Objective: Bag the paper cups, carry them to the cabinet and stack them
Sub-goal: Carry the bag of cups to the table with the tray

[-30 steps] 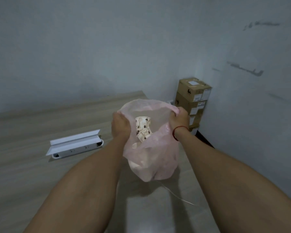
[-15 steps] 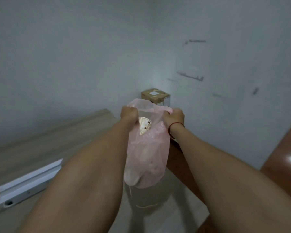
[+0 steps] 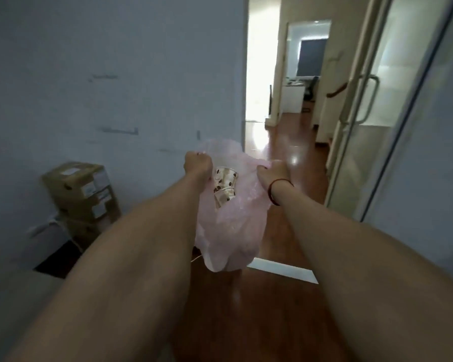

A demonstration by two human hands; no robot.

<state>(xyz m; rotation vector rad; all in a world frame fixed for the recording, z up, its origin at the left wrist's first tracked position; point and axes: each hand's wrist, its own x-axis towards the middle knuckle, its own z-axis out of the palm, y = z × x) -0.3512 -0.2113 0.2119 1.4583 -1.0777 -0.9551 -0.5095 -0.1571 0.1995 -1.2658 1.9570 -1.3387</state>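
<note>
**Spotter:** Cups (image 3: 225, 185), where are they?

**Me:** Inside the pink bag (image 3: 230, 231). It hangs in the air between my hands, long axis straight down, above the wooden floor (image 3: 246, 309). Two spotted ones show at its open mouth.

**Spotter:** And the fingers (image 3: 198, 155)?

**Me:** Curled tight on both sides. My left hand (image 3: 197, 164) grips the left rim and my right hand (image 3: 272, 171) grips the right, so the mouth is stretched between them. Neither hand is nearer; the cups sit just below and between both.

**Spotter:** Next?

**Me:** The carry, I'd say. The doorway (image 3: 262, 74) lies ahead, with a glass door (image 3: 377, 126) to the right and boxes (image 3: 81, 192) to the left. No cabinet in sight.
</note>
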